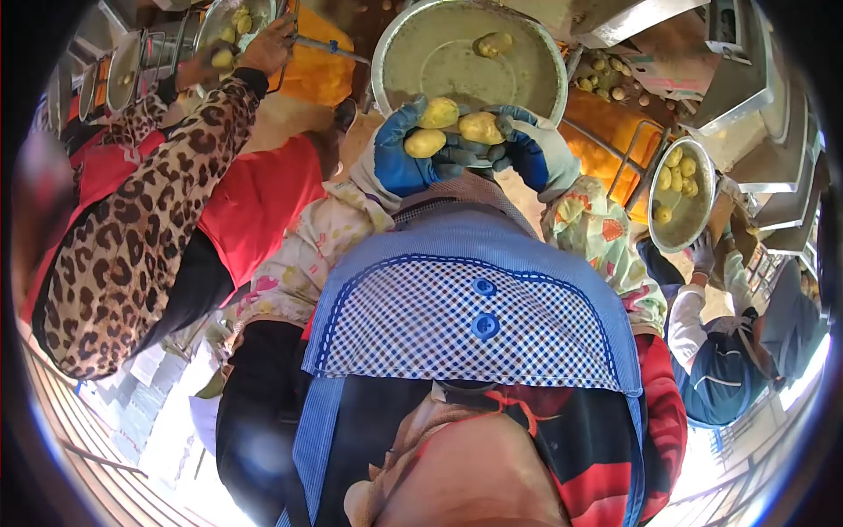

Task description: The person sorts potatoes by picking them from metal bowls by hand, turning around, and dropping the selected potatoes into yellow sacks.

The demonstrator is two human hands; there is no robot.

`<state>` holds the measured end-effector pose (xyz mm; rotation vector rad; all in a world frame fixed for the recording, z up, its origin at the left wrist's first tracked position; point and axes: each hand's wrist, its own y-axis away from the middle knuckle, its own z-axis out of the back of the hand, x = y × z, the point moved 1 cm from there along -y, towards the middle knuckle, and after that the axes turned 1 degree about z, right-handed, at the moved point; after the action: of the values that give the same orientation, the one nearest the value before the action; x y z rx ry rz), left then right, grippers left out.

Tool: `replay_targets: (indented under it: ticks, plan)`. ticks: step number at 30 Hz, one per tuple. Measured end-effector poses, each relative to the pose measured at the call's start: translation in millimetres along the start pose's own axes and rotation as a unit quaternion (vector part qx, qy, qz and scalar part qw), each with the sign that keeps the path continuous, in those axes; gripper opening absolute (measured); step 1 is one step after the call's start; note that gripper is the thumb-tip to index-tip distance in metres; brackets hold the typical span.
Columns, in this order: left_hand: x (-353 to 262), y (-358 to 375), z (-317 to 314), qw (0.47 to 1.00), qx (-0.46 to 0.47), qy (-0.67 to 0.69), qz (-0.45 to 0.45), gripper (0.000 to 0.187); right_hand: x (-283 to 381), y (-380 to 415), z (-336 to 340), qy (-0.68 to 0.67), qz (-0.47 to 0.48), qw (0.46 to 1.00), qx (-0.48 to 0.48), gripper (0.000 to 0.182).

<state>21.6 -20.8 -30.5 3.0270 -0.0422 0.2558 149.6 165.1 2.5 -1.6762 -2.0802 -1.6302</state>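
My half-curled, blue-gloved left hand cradled two oval yellow potatoes; my half-curled right hand, another potato. Such loose grips risked spills into the round metal basin.

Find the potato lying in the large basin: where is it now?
In the head view, the potato lies toward the far rim of the large basin, slightly right of its centre, beyond the right hand.

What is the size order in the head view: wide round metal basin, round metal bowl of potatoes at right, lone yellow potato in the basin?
1. Wide round metal basin
2. Round metal bowl at right
3. Lone yellow potato
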Motion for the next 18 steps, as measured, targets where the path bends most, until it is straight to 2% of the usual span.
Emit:
replay_targets:
  ticks: [1, 3, 5, 8, 11, 14, 18]
  plan:
    - [3.9, 0.0, 2.1, 1.0, -0.017, -0.002, -0.016, 0.058, -3.5, -2.5, 10.1, 0.016, -0.007, 1.0, 0.018, 0.029]
    - [12.7, -2.9, -5.2, 0.997, -0.055, -0.008, -0.054, 0.057, -3.5, -6.3, 19.7, 0.116, 0.095, 0.987, 0.058, 0.028]
    - [20.6, -0.5, -9.3, 0.988, -0.102, -0.034, -0.107, 0.057, 1.8, -6.8, 16.6, 0.169, 0.043, 0.984, 0.029, 0.036]
    - [32.2, -0.4, -12.1, 0.974, -0.143, -0.063, -0.162, 0.055, 8.1, -13.4, 18.6, 0.028, -0.041, 0.998, -0.028, 0.033]
    - [45.1, 5.2, -11.1, 0.943, -0.223, -0.085, -0.231, 0.051, 8.4, -13.2, 22.1, 0.022, -0.025, 0.999, -0.021, 0.031]
    - [66.2, 12.1, 1.5, 0.914, -0.26, -0.106, -0.293, 0.048, 10.9, -9.2, 29.4, 0.061, -0.046, 0.997, -0.023, 0.028]
    - [87.0, 42.0, 11.9, 0.934, -0.256, -0.069, -0.241, 0.045, 5.5, -3.7, 39.1, 0.121, -0.045, 0.991, -0.043, 0.023]
